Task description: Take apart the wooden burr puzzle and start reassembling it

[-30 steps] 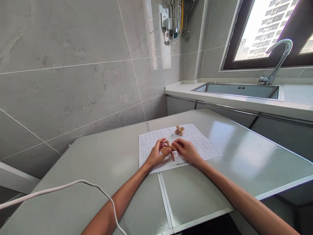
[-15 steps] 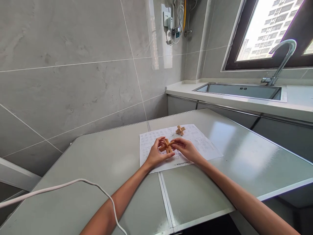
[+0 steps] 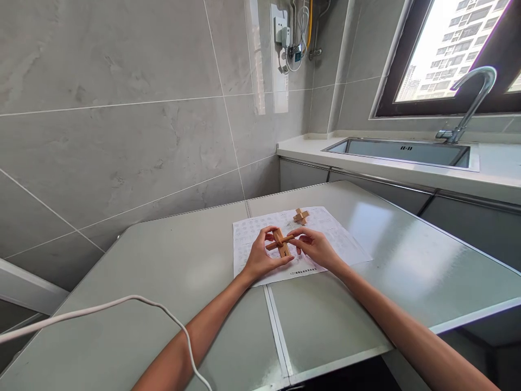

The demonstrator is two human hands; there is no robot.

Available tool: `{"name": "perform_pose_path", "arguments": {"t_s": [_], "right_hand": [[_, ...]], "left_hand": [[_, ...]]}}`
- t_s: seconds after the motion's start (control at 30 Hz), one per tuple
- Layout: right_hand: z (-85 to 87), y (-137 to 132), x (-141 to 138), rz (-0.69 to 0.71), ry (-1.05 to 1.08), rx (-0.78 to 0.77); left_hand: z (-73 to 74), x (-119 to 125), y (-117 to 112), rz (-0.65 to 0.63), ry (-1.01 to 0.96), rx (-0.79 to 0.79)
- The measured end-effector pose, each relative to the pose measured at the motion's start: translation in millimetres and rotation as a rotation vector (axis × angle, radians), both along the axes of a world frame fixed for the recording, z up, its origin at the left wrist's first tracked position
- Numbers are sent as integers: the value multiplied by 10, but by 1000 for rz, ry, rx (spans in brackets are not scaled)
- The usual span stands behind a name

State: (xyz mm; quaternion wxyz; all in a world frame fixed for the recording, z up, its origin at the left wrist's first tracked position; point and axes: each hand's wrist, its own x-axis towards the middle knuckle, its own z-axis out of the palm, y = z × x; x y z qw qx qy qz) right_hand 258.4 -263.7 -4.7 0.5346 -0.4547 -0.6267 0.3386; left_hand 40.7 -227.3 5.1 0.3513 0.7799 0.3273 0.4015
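Between my hands is a wooden burr puzzle (image 3: 284,250) made of crossed brown bars, held just over a printed sheet. My left hand (image 3: 265,257) grips it from the left, fingers at its far end and thumb at its near end. The fingertips of my right hand (image 3: 311,245) pinch the bar that sticks out to the right. Past my hands, a second wooden burr puzzle (image 3: 301,216) of crossed pieces rests on the far part of the paper sheet (image 3: 244,231).
A grey-green table (image 3: 183,260) carries the sheet. A white cable (image 3: 134,297) runs across the left side and over my left forearm. At the back right are a counter with a sink (image 3: 399,151) and a faucet (image 3: 474,98). Tiled wall borders the left.
The held puzzle has tilted a little between my fingers. My right hand has shifted slightly to the right, its fingers now further out along the protruding bar.
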Motion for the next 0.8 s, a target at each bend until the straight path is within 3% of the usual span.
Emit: {"name": "perform_pose_path", "arguments": {"t_s": [0.37, 0.8], "right_hand": [[14, -58, -87, -133, -102, 96], [-2, -35, 35, -9, -65, 9]], "left_hand": [[-38, 3, 14, 16, -4, 50], [-77, 6, 46, 28, 5, 44]]}}
